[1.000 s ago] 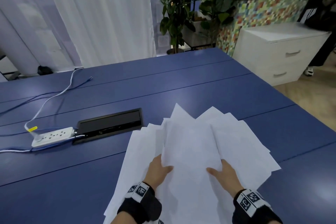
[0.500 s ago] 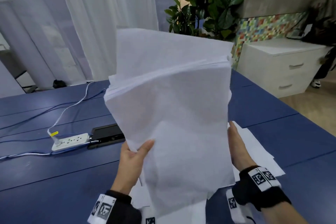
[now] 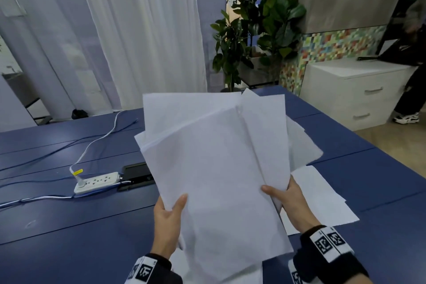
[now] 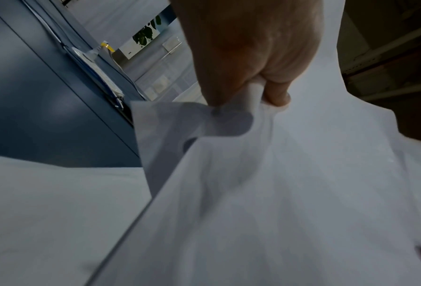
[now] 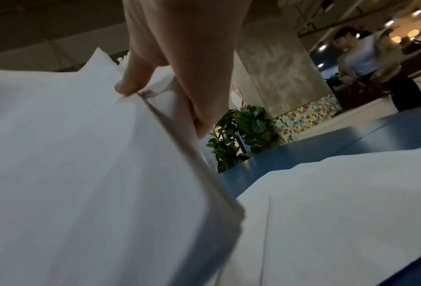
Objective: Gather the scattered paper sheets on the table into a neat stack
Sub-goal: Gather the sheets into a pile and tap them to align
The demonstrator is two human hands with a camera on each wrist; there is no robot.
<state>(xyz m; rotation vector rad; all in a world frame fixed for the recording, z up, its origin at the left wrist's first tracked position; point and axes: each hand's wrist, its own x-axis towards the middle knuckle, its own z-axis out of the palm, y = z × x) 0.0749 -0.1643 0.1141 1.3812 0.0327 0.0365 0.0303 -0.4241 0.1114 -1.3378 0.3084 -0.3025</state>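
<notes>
I hold a loose bundle of white paper sheets (image 3: 216, 168) up off the blue table (image 3: 69, 237), its sheets fanned and uneven at the top. My left hand (image 3: 169, 217) pinches the bundle's left edge, thumb in front; the left wrist view shows the same pinch on the paper sheets (image 4: 277, 193) by my left hand (image 4: 248, 96). My right hand (image 3: 285, 198) grips the right edge, and the right wrist view shows its thumb and fingers clamped on the paper sheets (image 5: 82, 174) by my right hand (image 5: 160, 100). More white sheets on the table (image 3: 322, 198) lie under and right of the bundle.
A white power strip (image 3: 96, 182) with cables and a black cable box (image 3: 136, 175) lie on the table to the left. Potted plants (image 3: 253, 30), a white drawer cabinet (image 3: 355, 94) and a person's legs (image 3: 408, 99) stand beyond the far right edge.
The bundle was flat on the table a second ago, then lifted upright. It now sits lower and tilts back, with its sheets more fanned; both hands hold its side edges.
</notes>
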